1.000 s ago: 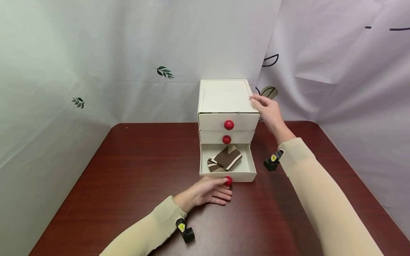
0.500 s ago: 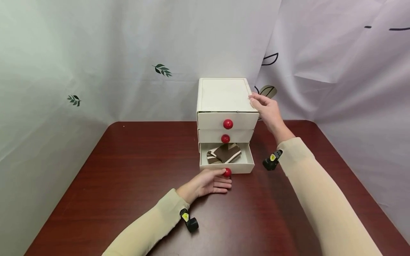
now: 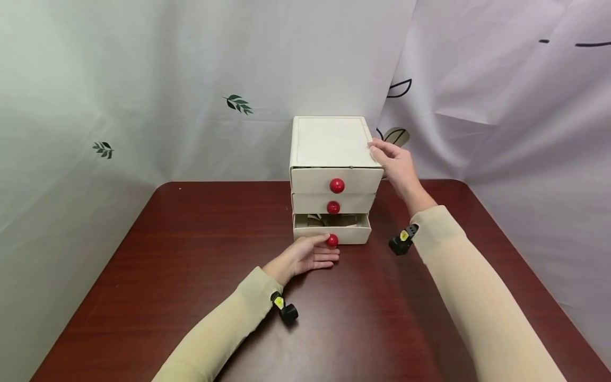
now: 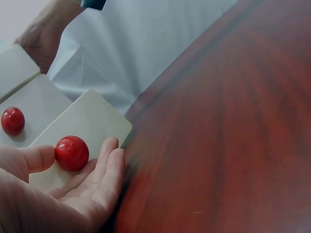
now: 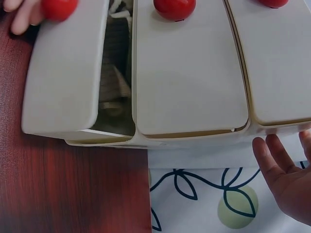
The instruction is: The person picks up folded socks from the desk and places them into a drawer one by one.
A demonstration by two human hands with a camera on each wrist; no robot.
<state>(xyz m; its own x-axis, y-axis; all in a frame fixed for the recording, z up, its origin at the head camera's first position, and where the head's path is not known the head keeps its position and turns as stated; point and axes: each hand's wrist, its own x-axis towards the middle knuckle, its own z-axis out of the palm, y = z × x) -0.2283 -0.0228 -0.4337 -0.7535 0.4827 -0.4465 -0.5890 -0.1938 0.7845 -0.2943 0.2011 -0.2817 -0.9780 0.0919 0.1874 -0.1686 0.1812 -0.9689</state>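
Observation:
A white cabinet [image 3: 329, 140] has three stacked drawers with round red knobs. Its bottom drawer [image 3: 350, 236] is partly pulled out, while the upper two are closed. My left hand [image 3: 305, 255] has its thumb and index finger about the bottom knob [image 4: 72, 153]; its other fingers stretch out below. My right hand [image 3: 396, 165] rests its fingertips on the cabinet's top right edge, and in the right wrist view its fingers [image 5: 280, 154] are spread along the side. Inside the drawer lies a brown, white-striped folded cloth [image 5: 112, 73], mostly hidden by the drawer front.
The cabinet stands toward the back of a dark red wooden table [image 3: 200, 244]. Pale curtains [image 3: 191, 63] with leaf prints hang behind and at both sides. A small black camera [image 3: 403, 240] is worn at each sleeve cuff.
The bottom drawer has slid inward, away from me, with my left hand moving along at its knob. The cloth inside has become mostly covered. The right hand keeps its place on the cabinet.

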